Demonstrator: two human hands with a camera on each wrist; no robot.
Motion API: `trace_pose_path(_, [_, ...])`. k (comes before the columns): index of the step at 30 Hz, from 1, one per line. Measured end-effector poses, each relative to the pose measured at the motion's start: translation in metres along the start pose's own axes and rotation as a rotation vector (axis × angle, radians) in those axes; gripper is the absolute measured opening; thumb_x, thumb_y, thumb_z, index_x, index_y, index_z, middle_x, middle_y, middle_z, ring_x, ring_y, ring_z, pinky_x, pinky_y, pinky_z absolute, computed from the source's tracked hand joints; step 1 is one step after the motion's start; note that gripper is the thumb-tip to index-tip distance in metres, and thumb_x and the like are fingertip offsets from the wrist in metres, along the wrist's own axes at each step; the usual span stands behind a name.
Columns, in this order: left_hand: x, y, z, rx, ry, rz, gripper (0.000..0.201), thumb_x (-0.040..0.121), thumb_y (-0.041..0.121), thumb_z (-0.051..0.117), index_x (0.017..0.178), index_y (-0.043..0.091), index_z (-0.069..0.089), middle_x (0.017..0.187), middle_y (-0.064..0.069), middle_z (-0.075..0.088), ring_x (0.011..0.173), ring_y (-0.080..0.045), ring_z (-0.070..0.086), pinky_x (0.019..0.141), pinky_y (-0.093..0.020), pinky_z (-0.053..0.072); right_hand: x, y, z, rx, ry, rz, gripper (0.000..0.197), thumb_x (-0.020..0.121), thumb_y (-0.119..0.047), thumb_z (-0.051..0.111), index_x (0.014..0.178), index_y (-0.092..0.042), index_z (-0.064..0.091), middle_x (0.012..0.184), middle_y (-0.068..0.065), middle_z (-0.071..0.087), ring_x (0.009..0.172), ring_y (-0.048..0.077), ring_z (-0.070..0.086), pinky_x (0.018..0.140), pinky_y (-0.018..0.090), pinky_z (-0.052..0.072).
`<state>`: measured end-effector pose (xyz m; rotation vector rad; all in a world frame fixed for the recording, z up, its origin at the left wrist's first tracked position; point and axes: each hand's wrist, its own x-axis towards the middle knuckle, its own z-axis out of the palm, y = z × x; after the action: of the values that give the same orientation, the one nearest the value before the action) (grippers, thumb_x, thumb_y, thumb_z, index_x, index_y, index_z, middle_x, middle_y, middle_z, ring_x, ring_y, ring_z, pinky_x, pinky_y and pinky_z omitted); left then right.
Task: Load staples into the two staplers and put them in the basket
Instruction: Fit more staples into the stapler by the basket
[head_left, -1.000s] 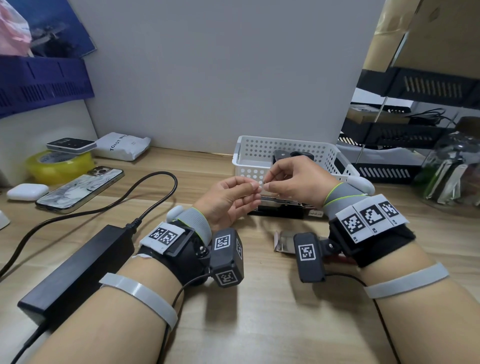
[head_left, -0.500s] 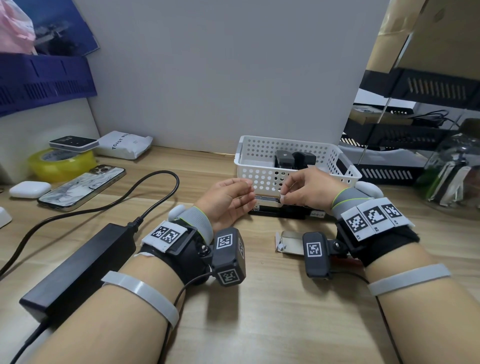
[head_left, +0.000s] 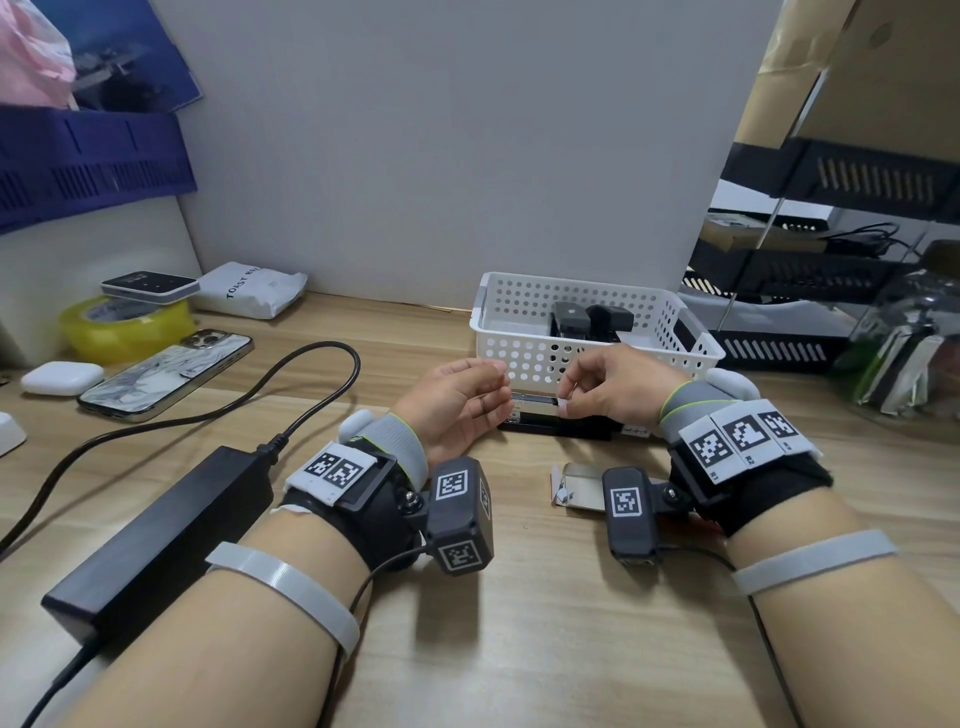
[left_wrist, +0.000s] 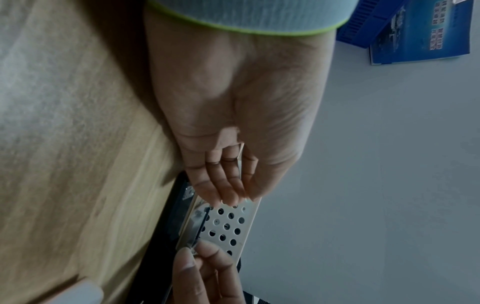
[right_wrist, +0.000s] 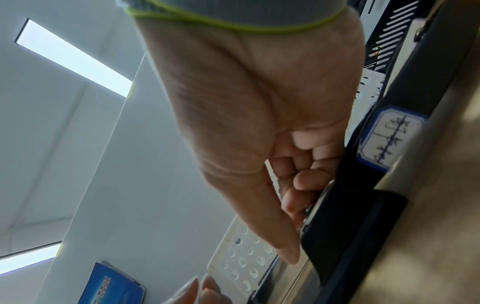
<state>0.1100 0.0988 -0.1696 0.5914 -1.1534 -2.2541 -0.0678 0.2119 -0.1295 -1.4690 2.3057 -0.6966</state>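
Nearest, torn silver staple box on wooden tabletop. Beyond, open black stapler before white perforated basket. Right hand pinching staple strip into channel; left hand loosely curled, empty. Risk: strip tilting, jamming or breaking.

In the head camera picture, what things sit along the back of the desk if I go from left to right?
Yellow tape roll → white packet → white basket → black trays → clear jar.
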Motion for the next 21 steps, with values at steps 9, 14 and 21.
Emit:
trace_pose_path(9, [0.002,0.000,-0.001,-0.006,-0.008,0.002,0.003,0.094,0.004,0.065,0.097,0.005,0.062,0.077,-0.007,0.066,0.070,-0.016,0.063,0.075,-0.028,0.060,-0.006,-0.009,-0.017,0.046,0.026,-0.035,0.008,0.089,-0.015,0.063,0.088,-0.014,0.071,0.078,-0.008,0.079,0.066,0.005,0.068,0.082,0.027,0.057])
trace_pose_path(14, [0.002,-0.001,0.002,0.051,-0.023,0.030,0.009,0.093,0.009,0.067,0.085,0.009,0.062,0.073,-0.004,0.059,0.065,-0.014,0.059,0.067,-0.024,0.058,-0.009,-0.013,-0.012,0.042,-0.021,0.007,0.009,0.093,-0.016,0.058,0.090,-0.015,0.067,0.080,-0.011,0.079,0.066,0.009,0.073,0.085,0.027,0.056])
trace_pose_path(21, [-0.013,-0.006,0.019,0.444,-0.272,-0.007,0.014,0.084,0.023,0.079,0.079,0.012,0.072,0.066,0.000,0.056,0.059,-0.009,0.050,0.052,-0.015,0.045,-0.021,-0.015,-0.018,0.154,0.017,-0.069,0.009,0.091,-0.015,0.066,0.092,-0.007,0.069,0.077,-0.001,0.077,0.061,0.016,0.064,0.076,0.039,0.056])
